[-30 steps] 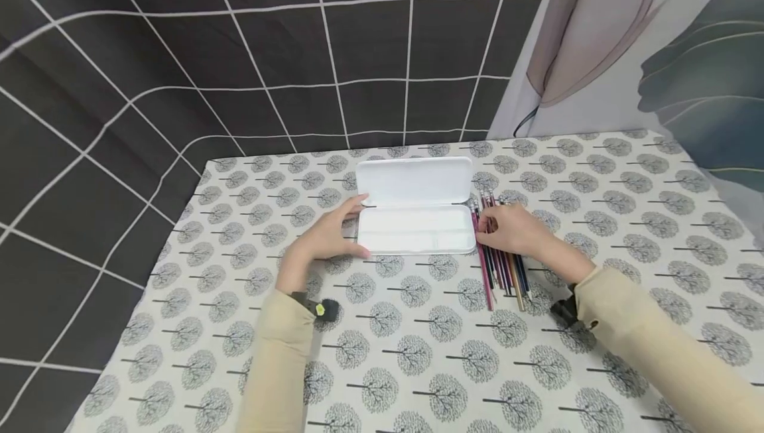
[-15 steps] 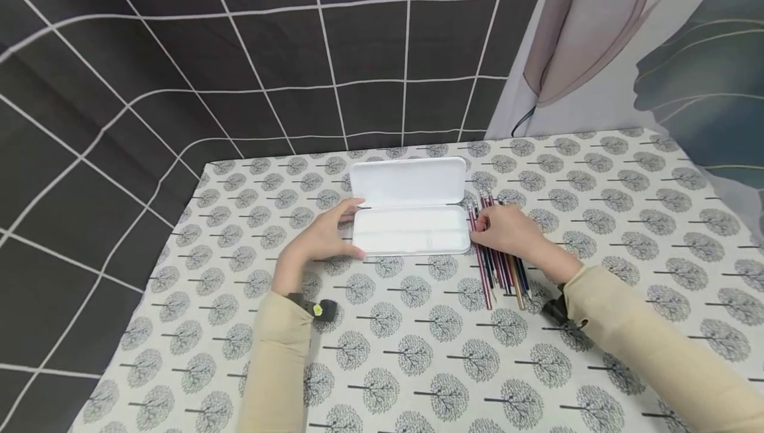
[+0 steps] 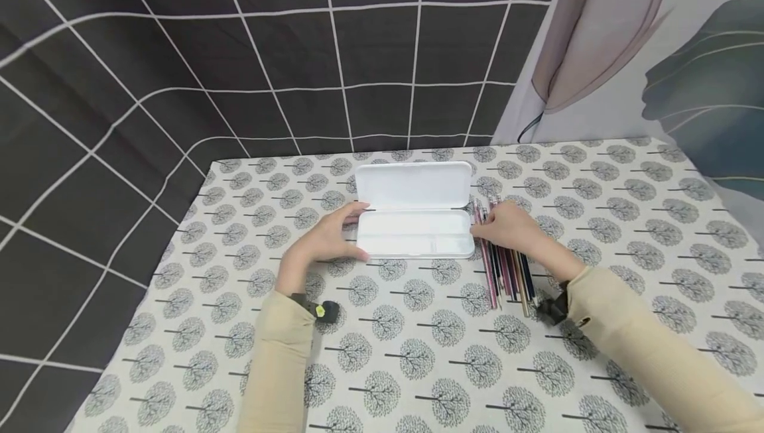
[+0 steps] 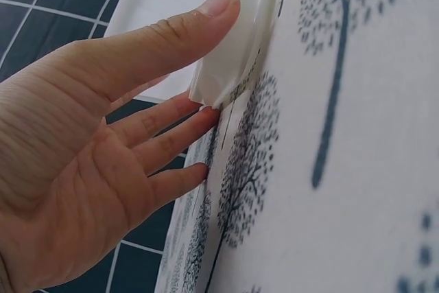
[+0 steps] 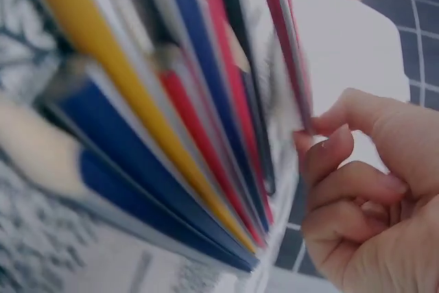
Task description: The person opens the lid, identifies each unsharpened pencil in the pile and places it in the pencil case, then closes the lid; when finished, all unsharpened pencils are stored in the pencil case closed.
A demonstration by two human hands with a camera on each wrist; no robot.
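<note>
One red pencil (image 5: 285, 32) pinched, right of open white case (image 3: 394, 222).
Right hand (image 3: 513, 227) at loose pencils (image 5: 123, 77); left hand (image 3: 325, 235), fingers spread, at case's left end. Picking step, seemingly; next wants clean lift.

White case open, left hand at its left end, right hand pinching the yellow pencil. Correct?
Not quite: it's the pencil colour. The right wrist view shows the right hand pinching a red pencil; the yellow pencil is clear of its fingers. The rest stands: white case open, left hand at its left end.
</note>
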